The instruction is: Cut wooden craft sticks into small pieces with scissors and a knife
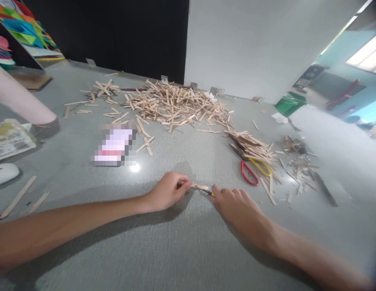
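A wooden craft stick [200, 186] is pinched between the thumb and fingers of my left hand [171, 190], its rounded end pointing right. My right hand [236, 208] is closed around a craft knife [211, 194]; only its dark blade and a bit of yellow handle show. The blade lies just below the stick's free end, and I cannot tell whether they touch. To the right, scissors [250, 173] with one red and one yellow handle lie partly under a bundle of craft sticks [251, 145].
A large heap of craft sticks [176, 103] lies at the back against the panels. A blurred-out phone-like object [114, 146] is at left centre. A white mouse [5, 174], a plastic packet [12, 139] and a pale roll [24, 97] are far left. Wood scraps [300, 173] lie right.
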Demonstrator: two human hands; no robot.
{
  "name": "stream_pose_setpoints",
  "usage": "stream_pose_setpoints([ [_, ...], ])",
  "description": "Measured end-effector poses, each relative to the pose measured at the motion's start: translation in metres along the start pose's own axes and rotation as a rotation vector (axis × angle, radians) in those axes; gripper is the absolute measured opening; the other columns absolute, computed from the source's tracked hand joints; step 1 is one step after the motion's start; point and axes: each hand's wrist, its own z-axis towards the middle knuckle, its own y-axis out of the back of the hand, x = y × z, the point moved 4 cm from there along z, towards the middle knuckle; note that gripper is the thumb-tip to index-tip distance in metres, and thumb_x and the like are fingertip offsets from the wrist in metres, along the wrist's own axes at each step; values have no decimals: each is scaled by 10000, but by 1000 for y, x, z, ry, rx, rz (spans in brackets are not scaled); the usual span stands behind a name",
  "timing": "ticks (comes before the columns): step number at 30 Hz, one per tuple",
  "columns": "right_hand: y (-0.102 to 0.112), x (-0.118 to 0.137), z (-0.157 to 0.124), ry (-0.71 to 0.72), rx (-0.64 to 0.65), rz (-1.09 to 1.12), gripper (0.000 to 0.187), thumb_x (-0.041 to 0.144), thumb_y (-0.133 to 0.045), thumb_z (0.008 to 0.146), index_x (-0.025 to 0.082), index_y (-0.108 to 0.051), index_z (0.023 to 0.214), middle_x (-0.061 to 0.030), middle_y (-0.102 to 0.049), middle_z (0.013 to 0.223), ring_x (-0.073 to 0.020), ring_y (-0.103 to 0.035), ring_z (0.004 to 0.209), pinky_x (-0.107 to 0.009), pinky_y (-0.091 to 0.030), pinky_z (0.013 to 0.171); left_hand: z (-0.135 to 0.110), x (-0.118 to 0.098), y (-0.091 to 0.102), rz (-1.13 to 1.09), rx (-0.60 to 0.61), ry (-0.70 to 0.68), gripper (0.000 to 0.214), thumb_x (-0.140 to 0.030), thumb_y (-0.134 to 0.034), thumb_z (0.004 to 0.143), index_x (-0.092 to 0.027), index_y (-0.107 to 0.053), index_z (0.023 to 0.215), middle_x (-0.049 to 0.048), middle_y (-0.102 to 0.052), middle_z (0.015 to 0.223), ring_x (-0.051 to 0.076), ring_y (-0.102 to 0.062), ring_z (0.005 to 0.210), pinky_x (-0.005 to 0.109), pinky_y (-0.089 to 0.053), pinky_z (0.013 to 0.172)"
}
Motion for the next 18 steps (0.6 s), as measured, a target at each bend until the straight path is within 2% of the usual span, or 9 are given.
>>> stream_pose_setpoints([
  [10, 1, -1, 1, -32, -36, 25, 365, 322, -350, 1194, 140, -666, 1195, -103, -757, 859, -269, -778, 760, -313, -341, 556, 0, -1, 0, -18, 8, -1, 454, -428, -513, 1062, -189, -589, 683, -27, -573, 534, 117, -495, 487, 226, -351, 514],
  [15, 7, 0, -1, -3, 1, 22, 353, 261, -334, 1189, 160, -666, 1253, -117, -783, 967, -273, -784, 802, -314, -391, 575, 0, 0, 1, -25, 20, -2, 454, -425, -512, 1066, -186, -594, 689, -24, -577, 540, 116, -490, 490, 225, -349, 513],
  [18, 5, 1, -2, -24, 19, 14, 323, 250, -371, 1181, 170, -669, 1277, -110, -787, 958, -282, -791, 809, -312, -424, 582, 1, -1, 1, -38, 73, -8, 435, -399, -517, 1060, -183, -609, 695, -27, -582, 533, 109, -484, 469, 224, -352, 510],
])
